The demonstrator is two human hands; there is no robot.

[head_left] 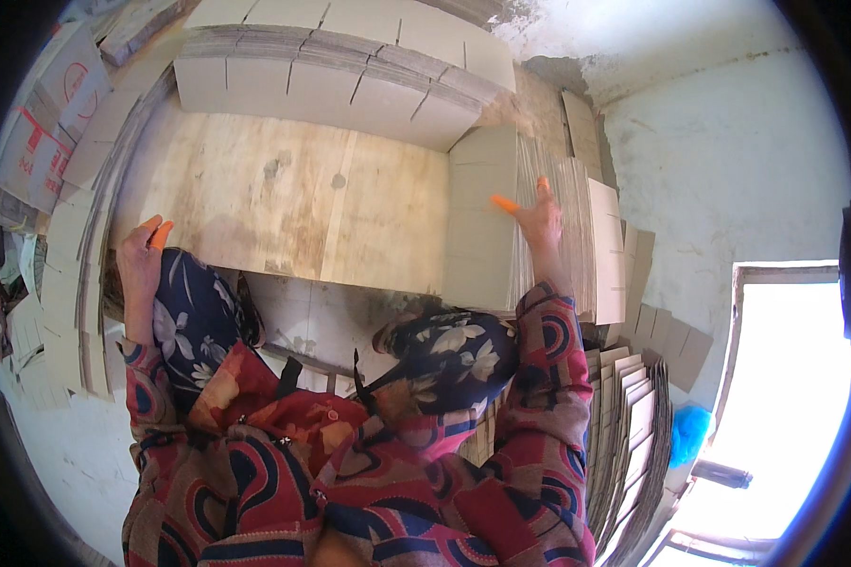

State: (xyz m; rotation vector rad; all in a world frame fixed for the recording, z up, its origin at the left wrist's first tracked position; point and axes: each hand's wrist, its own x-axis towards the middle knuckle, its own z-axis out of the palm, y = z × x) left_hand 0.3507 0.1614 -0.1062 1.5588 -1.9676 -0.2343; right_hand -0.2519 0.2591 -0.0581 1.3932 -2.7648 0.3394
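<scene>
My right hand [541,224] is open over the stack of slotted cardboard sheets [483,203] on the right, thumb and a finger spread wide. Orange covers sit on those two fingertips. Beside the left edge of the wooden board [284,203] is my left hand [143,253], its orange-covered fingertips drawn close together. Whatever lies between them, if anything, is too small to make out. Next to this hand stands another stack of slotted cardboard [83,255]. No sheet lies on the bare middle of the board.
A long pile of slotted cardboard strips [321,90] runs along the board's far side. More cardboard pieces [633,416] stand at the lower right, near a blue bag [690,436] and a bright doorway [785,369]. Printed cartons [47,132] are at the far left.
</scene>
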